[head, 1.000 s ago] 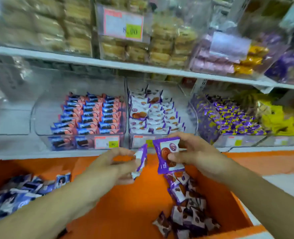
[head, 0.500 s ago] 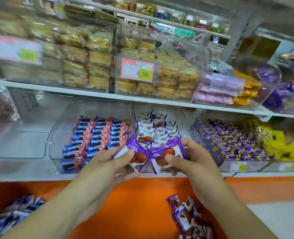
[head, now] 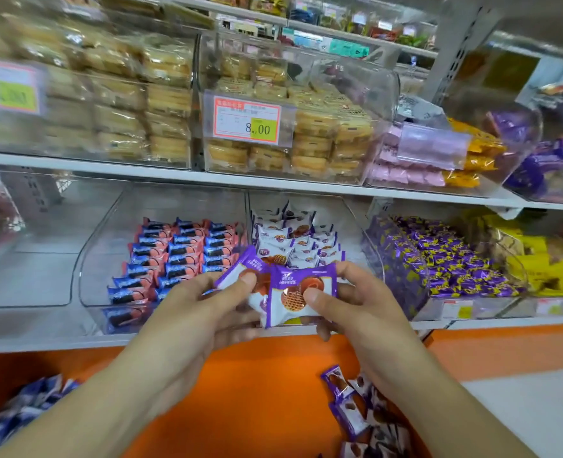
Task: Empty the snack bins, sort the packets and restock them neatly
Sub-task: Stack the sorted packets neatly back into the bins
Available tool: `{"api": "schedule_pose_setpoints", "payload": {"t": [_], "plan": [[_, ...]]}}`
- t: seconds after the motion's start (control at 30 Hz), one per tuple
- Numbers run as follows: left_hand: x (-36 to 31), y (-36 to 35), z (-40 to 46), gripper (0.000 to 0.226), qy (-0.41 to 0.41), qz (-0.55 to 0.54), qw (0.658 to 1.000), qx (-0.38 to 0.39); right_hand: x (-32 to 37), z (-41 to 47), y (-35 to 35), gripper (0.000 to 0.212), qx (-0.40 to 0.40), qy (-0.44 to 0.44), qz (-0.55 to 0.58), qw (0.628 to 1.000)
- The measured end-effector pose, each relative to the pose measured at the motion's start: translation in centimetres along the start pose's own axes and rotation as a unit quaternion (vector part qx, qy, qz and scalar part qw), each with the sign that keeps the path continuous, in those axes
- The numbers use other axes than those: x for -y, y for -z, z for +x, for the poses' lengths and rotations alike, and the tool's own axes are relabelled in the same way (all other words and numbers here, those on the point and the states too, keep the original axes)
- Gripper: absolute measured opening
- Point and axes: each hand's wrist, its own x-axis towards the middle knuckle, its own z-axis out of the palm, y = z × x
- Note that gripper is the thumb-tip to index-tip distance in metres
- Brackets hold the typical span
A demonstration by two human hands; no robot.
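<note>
Two purple packets face-up — L hand (head: 204, 312) fingers pinching tilted one (head: 240, 276), R hand (head: 356, 309) fingers upright one (head: 298, 297).

There is one view only, from the person's head, wide-angled, so the shelf (head: 227, 183) edges bow. It faces the shelving straight on and tilts down, close enough that both forearms run in from the bottom corners. The middle bin (head: 346, 219) sits at the frame's centre; the left hand (head: 191, 312) and right hand (head: 359, 302) meet just below and in front of it. Above the bin the price tag (head: 246, 120) reads sharply; far left of it things blur. Below it lies the orange counter (head: 257, 401).
</note>
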Motion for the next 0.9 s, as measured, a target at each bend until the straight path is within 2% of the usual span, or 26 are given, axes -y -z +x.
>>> {"api": "schedule_pose_setpoints", "payload": {"t": [0.13,0.2,0.27,0.43,0.57,0.63,0.73,0.83,0.9], "plan": [[-0.2,0.3,-0.3,0.02,-0.04,0.095,0.995,-0.014,0.1,-0.6,-0.1,0.017,0.022,0.004,-0.05,0.998],[0.0,0.5,-0.2,0.025,-0.046,0.132,0.99,-0.005,0.4,-1.0,-0.4,0.018,0.026,0.003,-0.052,0.998],[0.3,0.4,-0.3,0.031,-0.038,0.13,0.991,0.012,0.6,-1.2,-0.6,0.02,0.035,0.002,-0.067,0.997],[0.4,0.2,0.0,0.022,-0.026,0.127,0.992,0.008,1.0,-1.0,-0.4,0.022,0.039,-0.004,-0.053,0.998],[0.5,0.8,0.4,0.02,-0.024,0.145,0.989,-0.007,1.3,-1.3,-0.1,0.032,0.034,-0.06,-0.022,0.997],[0.6,1.1,0.7,0.019,-0.035,0.171,0.984,-0.022,1.3,-1.4,0.1,0.039,0.014,-0.075,-0.061,0.995],[0.6,1.3,0.9,0.019,-0.053,0.205,0.977,-0.038,1.4,-1.3,0.7,0.038,0.008,-0.04,-0.13,0.991],[0.7,1.2,0.9,0.024,-0.058,0.239,0.969,-0.03,1.4,-1.3,0.7,0.023,0.078,0.012,-0.138,0.987],[0.7,1.1,0.9,0.031,-0.055,0.264,0.963,0.002,1.0,-1.3,0.5,0.019,0.097,0.048,-0.207,0.972]]}}
